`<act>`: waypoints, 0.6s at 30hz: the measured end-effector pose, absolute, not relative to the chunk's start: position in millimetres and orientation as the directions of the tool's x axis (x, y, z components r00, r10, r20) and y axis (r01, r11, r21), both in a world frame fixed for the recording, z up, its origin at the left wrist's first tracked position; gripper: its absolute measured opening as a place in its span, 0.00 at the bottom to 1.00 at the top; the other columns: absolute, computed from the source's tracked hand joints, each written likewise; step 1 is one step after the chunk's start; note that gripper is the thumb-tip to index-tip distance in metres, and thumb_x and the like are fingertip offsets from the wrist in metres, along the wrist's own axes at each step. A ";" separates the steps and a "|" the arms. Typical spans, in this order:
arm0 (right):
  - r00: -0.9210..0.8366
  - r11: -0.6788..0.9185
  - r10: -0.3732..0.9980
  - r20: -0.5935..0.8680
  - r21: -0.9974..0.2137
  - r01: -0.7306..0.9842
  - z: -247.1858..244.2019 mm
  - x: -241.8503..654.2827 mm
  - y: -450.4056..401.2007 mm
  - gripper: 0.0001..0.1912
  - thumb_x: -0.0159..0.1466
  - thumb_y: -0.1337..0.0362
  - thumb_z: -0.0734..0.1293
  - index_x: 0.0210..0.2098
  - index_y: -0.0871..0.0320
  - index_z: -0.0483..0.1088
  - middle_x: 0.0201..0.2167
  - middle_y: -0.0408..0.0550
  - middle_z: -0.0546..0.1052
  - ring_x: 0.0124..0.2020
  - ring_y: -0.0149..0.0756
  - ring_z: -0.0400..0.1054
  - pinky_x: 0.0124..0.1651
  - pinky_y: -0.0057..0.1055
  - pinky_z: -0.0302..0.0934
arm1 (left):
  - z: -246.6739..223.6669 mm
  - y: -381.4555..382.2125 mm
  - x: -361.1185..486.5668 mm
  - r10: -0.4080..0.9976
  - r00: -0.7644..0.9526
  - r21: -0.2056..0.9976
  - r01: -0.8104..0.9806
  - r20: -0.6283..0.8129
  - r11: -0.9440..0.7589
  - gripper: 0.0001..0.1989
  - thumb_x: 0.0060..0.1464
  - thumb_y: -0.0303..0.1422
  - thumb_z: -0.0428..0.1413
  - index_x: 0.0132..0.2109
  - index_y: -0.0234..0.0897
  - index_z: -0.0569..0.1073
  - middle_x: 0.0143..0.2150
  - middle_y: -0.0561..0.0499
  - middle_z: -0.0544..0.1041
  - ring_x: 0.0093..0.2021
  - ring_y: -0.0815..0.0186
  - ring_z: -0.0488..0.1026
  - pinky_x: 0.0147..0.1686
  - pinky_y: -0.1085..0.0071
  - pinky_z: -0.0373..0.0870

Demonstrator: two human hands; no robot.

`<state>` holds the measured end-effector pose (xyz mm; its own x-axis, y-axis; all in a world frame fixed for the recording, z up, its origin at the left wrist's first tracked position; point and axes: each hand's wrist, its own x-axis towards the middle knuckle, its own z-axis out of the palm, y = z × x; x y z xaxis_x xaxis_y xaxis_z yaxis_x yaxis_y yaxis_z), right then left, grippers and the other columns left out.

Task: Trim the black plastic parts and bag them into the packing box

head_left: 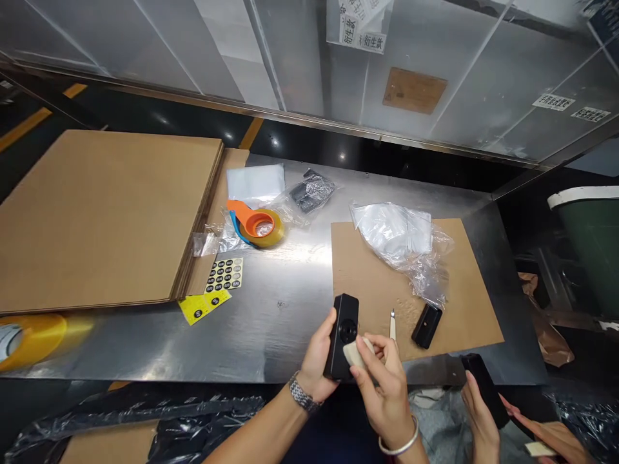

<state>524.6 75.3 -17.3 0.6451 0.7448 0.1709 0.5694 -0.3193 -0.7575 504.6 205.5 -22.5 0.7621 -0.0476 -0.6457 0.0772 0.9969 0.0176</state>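
A black rectangular device [342, 332] with a round lens-like part is gripped by my left hand [316, 361], which wears a patterned metal watch band. My right hand [387, 386], with a silver bangle at its wrist, pinches a cream-coloured pad [356, 353] against the device's lower right side. Just beyond my right hand, a white-handled small tool [393, 325] lies on a flat cardboard sheet [464, 277]. A second black device [426, 326] rests on the same cardboard, to the right of the tool.
Stacked cardboard [106, 219] covers the metal table's [285, 290] left side. Near it are an orange tape dispenser [249, 219], sticker sheets [225, 274] and a bagged black item [312, 191]. Clear plastic bags [396, 235] lie on the cardboard sheet. Another person's hands [478, 409] hold a black device, lower right.
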 end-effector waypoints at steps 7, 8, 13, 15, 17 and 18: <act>0.613 -0.270 0.774 0.157 -0.794 0.544 -18.9 520.5 73.8 0.26 0.59 0.73 0.60 0.56 0.53 0.57 0.45 0.53 0.60 0.44 0.37 0.59 0.43 0.37 0.62 | -29.4 208.4 505.8 -0.117 0.749 -0.100 0.068 -0.652 0.993 0.19 0.53 0.45 0.46 0.33 0.32 0.69 0.23 0.47 0.72 0.27 0.61 0.72 0.26 0.66 0.69; 0.634 -0.281 0.754 0.171 -0.789 0.547 -20.1 519.4 74.0 0.26 0.60 0.74 0.60 0.56 0.53 0.57 0.45 0.53 0.60 0.44 0.37 0.60 0.43 0.37 0.62 | -31.0 208.6 507.4 -0.126 0.717 -0.127 0.053 -0.686 0.990 0.19 0.53 0.45 0.46 0.31 0.32 0.68 0.24 0.47 0.72 0.27 0.61 0.73 0.27 0.65 0.70; 0.620 -0.288 0.709 0.337 -0.664 0.690 -28.4 514.3 77.7 0.28 0.58 0.75 0.62 0.57 0.55 0.56 0.45 0.56 0.60 0.46 0.40 0.59 0.41 0.38 0.63 | -35.1 207.6 514.3 -0.181 0.566 -0.218 0.002 -0.804 0.976 0.18 0.53 0.43 0.47 0.30 0.29 0.67 0.24 0.46 0.72 0.20 0.70 0.69 0.20 0.74 0.68; 0.602 -0.313 0.687 0.408 -0.581 0.751 -32.7 514.3 76.5 0.29 0.57 0.75 0.63 0.56 0.55 0.57 0.45 0.56 0.61 0.46 0.42 0.60 0.41 0.40 0.63 | -36.4 206.5 514.6 -0.173 0.557 -0.213 -0.007 -0.812 0.977 0.17 0.53 0.42 0.48 0.30 0.29 0.66 0.21 0.49 0.70 0.18 0.71 0.67 0.18 0.74 0.67; 0.590 -0.339 0.682 0.432 -0.528 0.778 -36.9 515.3 72.4 0.29 0.56 0.75 0.63 0.56 0.55 0.58 0.45 0.56 0.62 0.45 0.43 0.60 0.41 0.41 0.63 | -38.1 205.3 513.6 -0.129 0.545 -0.179 -0.039 -0.829 0.983 0.15 0.54 0.40 0.48 0.29 0.31 0.65 0.19 0.53 0.67 0.17 0.73 0.66 0.18 0.76 0.67; 0.591 -0.350 0.684 0.427 -0.519 0.780 -38.5 515.7 69.8 0.28 0.56 0.75 0.63 0.55 0.55 0.59 0.44 0.56 0.62 0.45 0.43 0.61 0.40 0.41 0.63 | -38.8 204.9 512.9 -0.096 0.536 -0.153 -0.061 -0.839 0.986 0.14 0.53 0.40 0.49 0.29 0.32 0.64 0.19 0.54 0.66 0.17 0.73 0.65 0.18 0.77 0.67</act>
